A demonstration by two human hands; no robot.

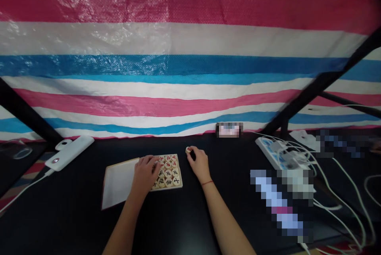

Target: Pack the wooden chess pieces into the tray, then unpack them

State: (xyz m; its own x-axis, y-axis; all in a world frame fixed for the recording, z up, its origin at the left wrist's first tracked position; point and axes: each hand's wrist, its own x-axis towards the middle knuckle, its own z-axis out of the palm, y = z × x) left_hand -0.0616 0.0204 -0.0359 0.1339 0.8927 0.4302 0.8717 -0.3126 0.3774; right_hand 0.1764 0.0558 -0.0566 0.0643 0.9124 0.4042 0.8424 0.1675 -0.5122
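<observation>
A shallow open box (181,183) of round xiangqi pieces lies on the black table, its pieces in rows with red and black characters. My left hand (146,169) is over the left part of the box, fingers bent down and covering some pieces. Something small and pale shows between its thumb and forefinger; I cannot make out what it is. To the right of the box, my right hand (199,162) pinches a single xiangqi piece (188,150) with a red mark, at or close to the tabletop. The box's lid (118,181), white inside, lies open on the left.
A white charging device (71,154) with a cable is at the far left. On the right are a power strip (269,152), tangled white cables (330,175) and a blurred-out long item (276,203). A blurred phone-like object (229,129) stands at the back before the striped sheet (178,106).
</observation>
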